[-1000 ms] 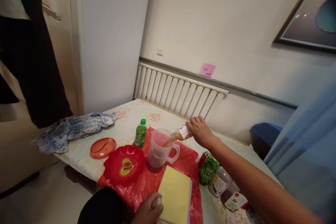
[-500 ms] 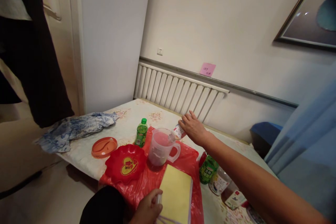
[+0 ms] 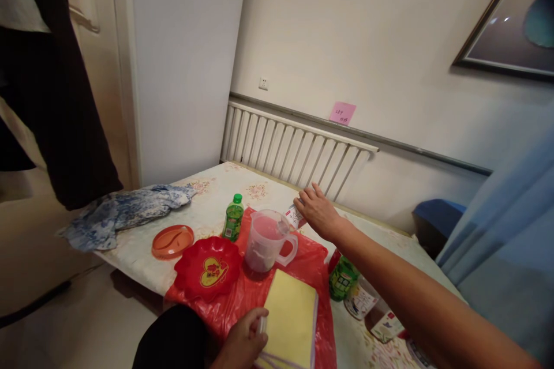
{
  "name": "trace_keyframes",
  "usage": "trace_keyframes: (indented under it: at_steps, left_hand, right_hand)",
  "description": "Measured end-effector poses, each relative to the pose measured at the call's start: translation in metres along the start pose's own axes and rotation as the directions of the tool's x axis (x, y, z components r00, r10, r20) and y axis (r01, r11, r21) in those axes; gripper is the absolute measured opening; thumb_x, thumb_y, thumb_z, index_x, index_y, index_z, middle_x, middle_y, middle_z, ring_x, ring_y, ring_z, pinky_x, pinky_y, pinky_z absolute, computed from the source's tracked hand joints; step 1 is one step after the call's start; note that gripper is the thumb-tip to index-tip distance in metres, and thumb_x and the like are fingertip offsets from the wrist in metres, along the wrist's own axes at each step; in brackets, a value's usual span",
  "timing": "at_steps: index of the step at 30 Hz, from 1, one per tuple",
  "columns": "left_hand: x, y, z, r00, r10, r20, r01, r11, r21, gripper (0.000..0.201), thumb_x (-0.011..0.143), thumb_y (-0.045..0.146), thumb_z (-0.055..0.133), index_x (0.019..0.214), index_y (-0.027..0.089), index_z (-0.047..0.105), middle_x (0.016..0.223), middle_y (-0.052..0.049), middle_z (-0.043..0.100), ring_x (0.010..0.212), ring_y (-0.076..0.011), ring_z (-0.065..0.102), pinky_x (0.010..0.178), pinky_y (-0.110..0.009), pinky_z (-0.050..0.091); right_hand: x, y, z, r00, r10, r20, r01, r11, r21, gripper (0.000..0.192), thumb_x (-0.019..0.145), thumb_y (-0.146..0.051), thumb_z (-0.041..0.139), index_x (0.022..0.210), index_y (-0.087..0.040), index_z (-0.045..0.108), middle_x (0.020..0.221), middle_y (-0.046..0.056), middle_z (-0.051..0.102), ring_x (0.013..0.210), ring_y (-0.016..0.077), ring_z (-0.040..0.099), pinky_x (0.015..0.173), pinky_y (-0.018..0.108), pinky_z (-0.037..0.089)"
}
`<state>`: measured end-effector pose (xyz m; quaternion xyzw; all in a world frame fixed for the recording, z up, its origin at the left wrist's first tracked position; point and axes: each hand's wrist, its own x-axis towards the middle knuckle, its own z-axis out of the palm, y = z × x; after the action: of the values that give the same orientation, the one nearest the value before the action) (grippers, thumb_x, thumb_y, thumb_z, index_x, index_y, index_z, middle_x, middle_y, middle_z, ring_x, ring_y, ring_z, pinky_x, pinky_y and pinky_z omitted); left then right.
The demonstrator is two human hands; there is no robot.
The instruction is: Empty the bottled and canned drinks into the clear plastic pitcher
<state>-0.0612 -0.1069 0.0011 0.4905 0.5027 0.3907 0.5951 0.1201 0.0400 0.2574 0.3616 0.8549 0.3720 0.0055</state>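
1. The counter (image 3: 208, 184) runs across the lower middle of the frame under a pale flowered cover, with a white radiator (image 3: 294, 150) against the wall behind it.
2. A crumpled blue and white cloth (image 3: 121, 213) lies at the counter's left end.
3. A red plastic sheet (image 3: 311, 259) is spread over the near middle of the counter.
4. A yellow book (image 3: 289, 317) lies flat on the sheet at the lower centre.
5. A red heart-patterned dish (image 3: 206, 268) sits on the sheet's left edge, with an orange lid (image 3: 172, 241) just to its left.
6. A clear measuring jug (image 3: 266, 240) stands upright on the sheet, handle to the right, with pinkish liquid inside.
7. The right hand (image 3: 318, 213) reaches in from the lower right and grips a small bottle (image 3: 295, 216), tilted, neck toward the jug's rim.
8. The left hand (image 3: 242, 343), at the bottom centre, is curled around a small white thing touching the book's near left edge; what it is cannot be told.
9. A green bottle (image 3: 233, 218) stands upright just left of the jug.
10. A green can (image 3: 341, 278) and glass jars (image 3: 361, 300) cluster under the right forearm.
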Motion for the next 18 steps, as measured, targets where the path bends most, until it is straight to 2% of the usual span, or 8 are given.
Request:
trace_keyframes:
  at_steps: [3, 8, 13, 16, 18]
  left_hand:
    - [0.003, -0.002, 0.000, 1.000, -0.018, -0.001, 0.018, 1.000, -0.011, 0.060, 0.059, 0.033, 0.056, 0.117, 0.017, 0.058, 0.077, 0.003, 0.052, 0.067, -0.0142, 0.046, 0.061, -0.026, 0.035]
    - [0.003, 0.004, -0.003, 1.000, 0.011, 0.023, -0.009, 0.998, -0.069, 0.065, 0.061, 0.044, 0.058, 0.121, 0.018, 0.057, 0.075, 0.003, 0.052, 0.068, -0.0156, 0.048, 0.063, -0.027, 0.036]
    - [0.005, 0.034, -0.005, 0.999, 0.032, -0.009, -0.032, 0.995, -0.093, 0.067, 0.062, 0.051, 0.059, 0.118, 0.015, 0.056, 0.070, 0.004, 0.048, 0.061, -0.0146, 0.047, 0.059, -0.028, 0.037]
    - [0.008, 0.054, -0.009, 0.994, 0.095, -0.047, -0.099, 0.991, -0.093, 0.066, 0.066, 0.054, 0.059, 0.119, 0.016, 0.055, 0.071, 0.003, 0.052, 0.062, -0.0152, 0.049, 0.060, -0.028, 0.039]
    - [0.010, 0.066, -0.013, 0.986, 0.150, -0.068, -0.156, 0.983, -0.095, 0.064, 0.070, 0.053, 0.059, 0.122, 0.016, 0.055, 0.076, 0.001, 0.056, 0.065, -0.0158, 0.052, 0.062, -0.028, 0.041]
  right_hand:
    - [-0.002, 0.001, 0.000, 0.999, 0.020, 0.038, -0.020, 1.000, 0.007, 0.025, 0.093, -0.016, 0.048, 0.114, -0.014, 0.061, 0.111, 0.016, 0.061, 0.111, 0.0310, 0.050, 0.114, 0.052, 0.017]
    - [-0.012, -0.003, 0.006, 0.968, 0.217, 0.130, -0.237, 0.956, 0.172, 0.028, 0.089, -0.019, 0.055, 0.117, -0.015, 0.058, 0.115, 0.016, 0.059, 0.111, 0.0310, 0.049, 0.107, 0.048, 0.024]
    - [-0.021, -0.014, 0.014, 0.935, 0.303, 0.183, -0.342, 0.906, 0.248, 0.032, 0.080, -0.019, 0.063, 0.112, -0.015, 0.059, 0.113, 0.016, 0.059, 0.106, 0.0304, 0.049, 0.095, 0.042, 0.032]
    - [-0.028, -0.021, 0.019, 0.906, 0.356, 0.229, -0.415, 0.853, 0.316, 0.041, 0.074, -0.020, 0.068, 0.113, -0.016, 0.058, 0.112, 0.014, 0.059, 0.102, 0.0284, 0.051, 0.087, 0.037, 0.035]
    - [-0.037, -0.024, 0.021, 0.886, 0.381, 0.266, -0.458, 0.810, 0.366, 0.040, 0.072, -0.023, 0.070, 0.110, -0.017, 0.059, 0.109, 0.012, 0.060, 0.098, 0.0262, 0.052, 0.082, 0.034, 0.037]
